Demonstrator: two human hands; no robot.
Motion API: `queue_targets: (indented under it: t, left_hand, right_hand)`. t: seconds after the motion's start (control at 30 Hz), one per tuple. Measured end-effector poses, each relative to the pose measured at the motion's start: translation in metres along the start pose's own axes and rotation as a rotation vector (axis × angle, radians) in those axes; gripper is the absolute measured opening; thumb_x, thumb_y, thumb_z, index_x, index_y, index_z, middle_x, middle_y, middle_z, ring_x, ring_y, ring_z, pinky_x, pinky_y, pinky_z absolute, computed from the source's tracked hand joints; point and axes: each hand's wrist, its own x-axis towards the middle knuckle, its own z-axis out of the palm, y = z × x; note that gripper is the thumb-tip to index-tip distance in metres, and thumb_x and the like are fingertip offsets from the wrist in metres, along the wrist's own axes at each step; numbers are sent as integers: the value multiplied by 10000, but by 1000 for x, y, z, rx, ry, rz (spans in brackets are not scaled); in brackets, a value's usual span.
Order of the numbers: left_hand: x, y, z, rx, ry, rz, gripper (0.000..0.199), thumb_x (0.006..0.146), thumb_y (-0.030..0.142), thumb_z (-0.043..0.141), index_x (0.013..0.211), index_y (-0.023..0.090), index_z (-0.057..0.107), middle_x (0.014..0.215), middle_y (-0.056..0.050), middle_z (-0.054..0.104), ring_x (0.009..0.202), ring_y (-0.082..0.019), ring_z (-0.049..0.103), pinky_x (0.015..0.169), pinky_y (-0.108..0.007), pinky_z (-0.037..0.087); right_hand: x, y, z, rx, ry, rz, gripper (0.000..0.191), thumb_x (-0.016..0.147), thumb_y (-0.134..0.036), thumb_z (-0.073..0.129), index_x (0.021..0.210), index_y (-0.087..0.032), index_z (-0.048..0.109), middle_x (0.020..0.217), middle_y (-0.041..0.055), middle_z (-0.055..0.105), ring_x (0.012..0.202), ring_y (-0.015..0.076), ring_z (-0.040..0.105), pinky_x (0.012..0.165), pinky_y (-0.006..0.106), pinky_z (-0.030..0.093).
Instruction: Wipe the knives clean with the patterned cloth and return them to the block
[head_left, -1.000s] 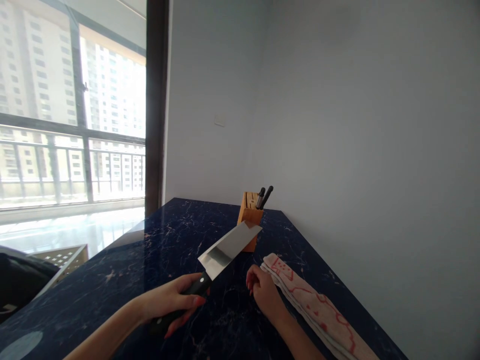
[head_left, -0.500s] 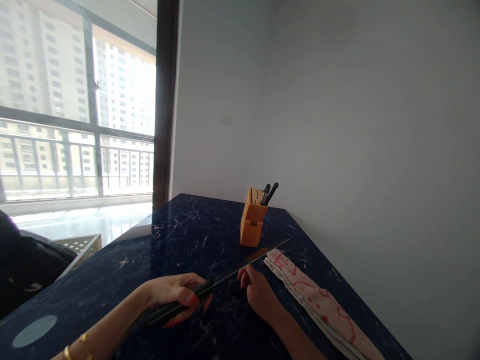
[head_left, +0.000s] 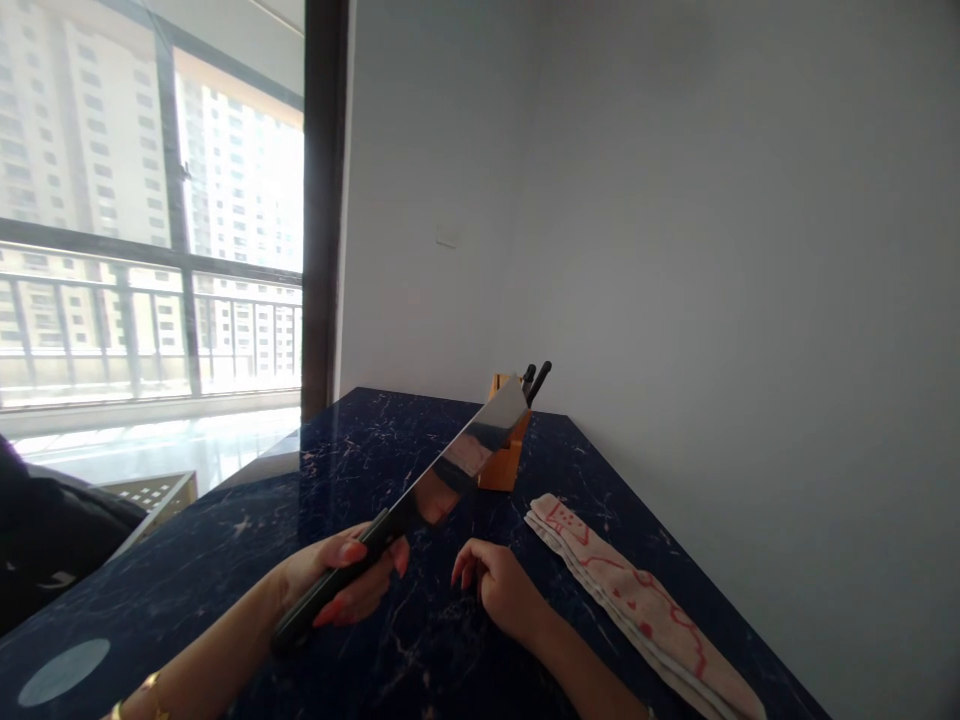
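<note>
My left hand (head_left: 341, 575) grips the black handle (head_left: 322, 600) of a steel cleaver (head_left: 469, 455). The wide blade tilts up and away, its polished flat catching reflections, and its tip overlaps the wooden knife block (head_left: 504, 462) in the view. Black knife handles (head_left: 537, 380) stick out of the block, which the blade partly hides. My right hand (head_left: 499, 585) sits low over the dark marble countertop (head_left: 225, 560), fingers loosely curled and holding nothing. The nearest thing to it is a folded white towel with red markings (head_left: 630, 600), lying on its right.
The countertop's right side meets a grey wall (head_left: 675, 250). Left of the counter are a large window (head_left: 150, 220), a dark bag or chair (head_left: 45, 530) and a perforated crate (head_left: 154, 495). A pale round mark (head_left: 64, 672) lies at the counter's near left.
The cleaver has rolled from edge-on to showing its flat, with the tip raised. My right hand has shifted slightly left, away from the towel.
</note>
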Motion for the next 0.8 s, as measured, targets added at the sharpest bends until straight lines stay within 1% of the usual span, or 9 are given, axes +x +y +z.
queue_targets:
  t: [0.17,0.3,0.37,0.43,0.5,0.57,0.6,0.7,0.8]
  left_hand:
    - [-1,7,5,129,88,-66,411,624,474,636,818,120,558,436,16,544,313,-72,425,324,-169,306]
    - [6,0,9,203,150,-59,375,644,401,636,869,108,571,608,-47,628,499,-112,533,460,-191,371]
    - [11,-4,13,209,215,-33,343,658,363,627,890,116,581,681,-57,638,589,-129,547,542,-214,388]
    - [15,-6,17,241,284,-3,318,668,337,622,897,118,597,738,-53,628,666,-141,539,603,-225,388]
    - [18,-8,21,292,325,23,319,681,343,618,908,120,608,786,-45,613,728,-153,529,647,-232,386]
    - [21,-12,22,336,331,38,334,699,376,610,925,131,609,818,-36,601,760,-165,527,683,-250,391]
    - [22,-16,22,361,332,47,339,710,391,604,933,137,607,831,-34,600,768,-168,528,698,-260,394]
    - [26,-26,19,435,363,70,314,743,392,590,934,142,594,820,-29,602,759,-162,533,714,-269,401]
    - [29,-34,15,429,378,57,354,771,429,551,977,142,551,773,-25,599,615,-132,536,607,-261,412]
  right_hand:
    - [0,-1,2,-21,-31,-28,394,585,-2,283,756,-183,589,660,-29,530,604,90,493,571,192,340]
    - [0,-2,4,-53,97,-102,402,590,5,315,830,-198,566,761,-15,516,691,104,493,655,222,370]
    - [2,-3,6,45,140,-102,381,644,-20,332,888,-206,558,802,-7,523,729,112,507,695,245,386]
    - [5,-5,8,240,135,-60,303,756,-117,344,966,-207,543,825,7,541,743,124,537,697,269,410]
    - [6,-9,12,467,107,12,294,848,-324,336,1036,-191,517,831,29,558,723,144,570,659,295,438]
    - [6,-14,17,647,48,86,465,840,-526,310,1046,-162,513,795,45,566,687,160,591,627,316,454]
    - [5,-17,19,707,7,118,524,822,-581,307,1041,-154,517,774,45,567,671,160,594,620,319,458]
    - [0,-23,22,823,-141,176,536,813,-605,323,1103,-183,485,756,25,568,624,139,585,587,309,463]
    - [-4,-28,21,807,-245,181,528,791,-565,429,1191,-222,405,771,8,578,559,127,564,540,305,460]
